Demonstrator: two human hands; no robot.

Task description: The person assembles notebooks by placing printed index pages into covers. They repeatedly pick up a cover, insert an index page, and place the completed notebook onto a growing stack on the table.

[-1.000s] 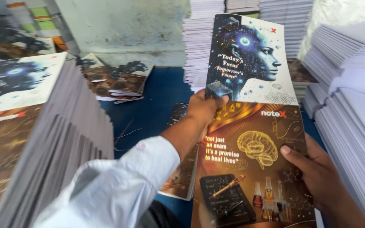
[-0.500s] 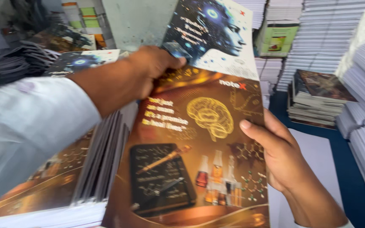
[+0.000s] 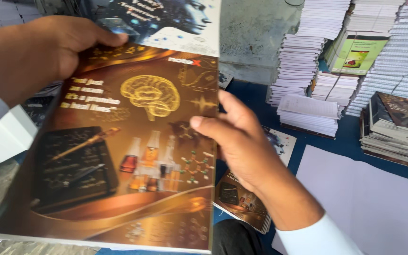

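I grasp a glossy brown printed cover sheet point(image 3: 133, 141) in both hands: my left hand point(image 3: 48, 47) pinches its upper edge, my right hand point(image 3: 242, 141) clamps its right edge, thumb on top. Below lie a small cover stack point(image 3: 242, 198), a white sheet point(image 3: 355, 198) and paper stacks point(image 3: 308, 52) on the blue surface point(image 3: 341, 141).

A blue desk point(image 3: 336, 137) carries tall stacks of white-paged notebooks point(image 3: 308, 52) along its far side. A pale blank sheet point(image 3: 355, 198) lies flat on it, beside a low pile of dark-covered notebooks point(image 3: 242, 198) and another pile point(image 3: 397, 127) at right.
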